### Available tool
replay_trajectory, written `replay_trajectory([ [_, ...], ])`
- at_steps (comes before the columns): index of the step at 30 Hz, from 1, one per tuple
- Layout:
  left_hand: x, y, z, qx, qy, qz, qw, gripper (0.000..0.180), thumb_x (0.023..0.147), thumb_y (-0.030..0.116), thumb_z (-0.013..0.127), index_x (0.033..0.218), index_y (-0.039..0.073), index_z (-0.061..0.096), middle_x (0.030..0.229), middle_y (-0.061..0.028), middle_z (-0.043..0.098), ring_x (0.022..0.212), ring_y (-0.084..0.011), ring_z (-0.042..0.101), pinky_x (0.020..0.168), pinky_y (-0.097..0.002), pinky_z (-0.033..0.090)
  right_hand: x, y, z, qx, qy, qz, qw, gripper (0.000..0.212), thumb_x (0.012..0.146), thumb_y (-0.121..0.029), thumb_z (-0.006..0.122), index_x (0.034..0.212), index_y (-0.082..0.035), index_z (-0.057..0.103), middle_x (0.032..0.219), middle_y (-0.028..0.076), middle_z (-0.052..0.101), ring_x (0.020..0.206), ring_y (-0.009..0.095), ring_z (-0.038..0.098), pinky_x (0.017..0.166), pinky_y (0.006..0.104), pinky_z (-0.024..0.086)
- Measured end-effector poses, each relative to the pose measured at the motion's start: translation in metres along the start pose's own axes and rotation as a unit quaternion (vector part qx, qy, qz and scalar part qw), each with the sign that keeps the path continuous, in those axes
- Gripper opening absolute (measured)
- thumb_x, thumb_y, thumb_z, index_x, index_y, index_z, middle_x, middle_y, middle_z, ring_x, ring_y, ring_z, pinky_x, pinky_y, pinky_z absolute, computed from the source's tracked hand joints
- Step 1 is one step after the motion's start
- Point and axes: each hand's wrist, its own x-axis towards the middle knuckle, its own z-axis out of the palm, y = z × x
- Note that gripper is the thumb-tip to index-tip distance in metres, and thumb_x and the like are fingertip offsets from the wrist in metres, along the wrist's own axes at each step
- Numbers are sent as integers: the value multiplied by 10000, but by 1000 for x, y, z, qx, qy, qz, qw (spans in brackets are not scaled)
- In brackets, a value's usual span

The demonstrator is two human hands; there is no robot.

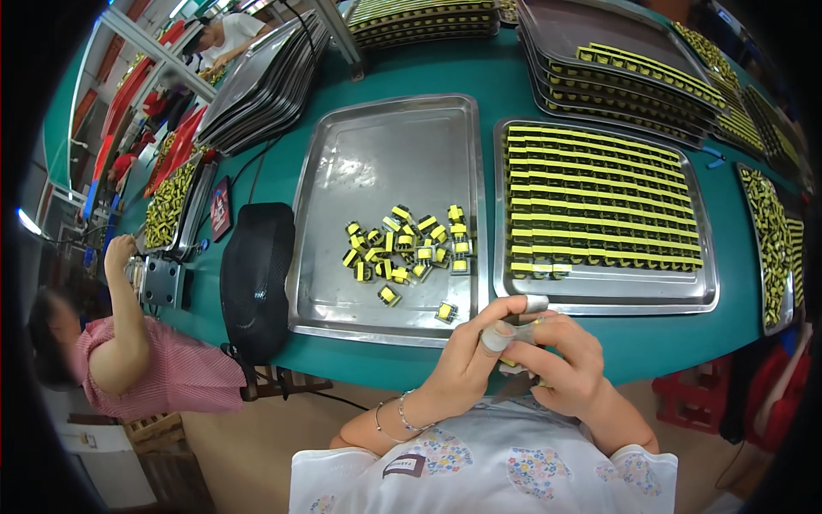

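Small yellow component (509, 363), mostly hidden, between left hand (462, 361) and right hand (572, 367) by the tabletop's (377, 361) near edge! Right grip's pinching it; left's hold, I can't quite tell. Loose pieces (402, 244) scatter across the tray (385, 158).

Bright, even light covers the table (398, 77); a white lamp (30, 224) glares at far left. Soft sheen lies on the tray (377, 163), and shadows are faint. The middle looks fairly sharp; towards the black-cornered rim, straight edges bow and detail softens.
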Motion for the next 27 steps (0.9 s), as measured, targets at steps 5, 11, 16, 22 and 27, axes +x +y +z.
replay_trajectory([
  [5,1,14,-27,84,122,34,988,346,1003,298,457,1196,16,511,1086,-123,641,803,-85,550,690,-218,460,-4,0,-26,-14,28,97,995,451,593,122,631,1013,-45,650,903,95,611,735,225,598,615,307,480],
  [11,-7,30,-69,335,173,60,924,188,847,-33,585,1032,-9,613,894,-52,663,731,-89,535,695,-230,440,-1,24,-49,-79,60,232,968,337,690,148,550,1000,23,585,944,145,617,830,277,624,736,328,490],
  [16,-13,31,-75,482,98,43,870,372,671,-164,572,1013,-27,625,996,-92,651,723,-120,548,642,-250,447,2,27,-50,-159,-6,275,948,327,689,108,647,989,-10,595,983,126,581,840,333,608,698,385,496],
  [22,-6,19,-67,518,54,70,851,437,610,-172,584,1014,-5,609,964,-117,620,777,-266,614,680,-307,488,3,35,-43,-198,-45,268,942,277,720,73,659,977,-13,600,956,120,550,814,319,594,689,401,485],
  [27,-3,15,-66,506,53,70,858,414,631,-164,596,1016,-14,595,934,-121,597,793,-261,614,679,-321,487,-1,45,-37,-209,-41,246,946,246,733,60,663,959,-11,595,958,117,550,809,314,590,683,398,483],
])
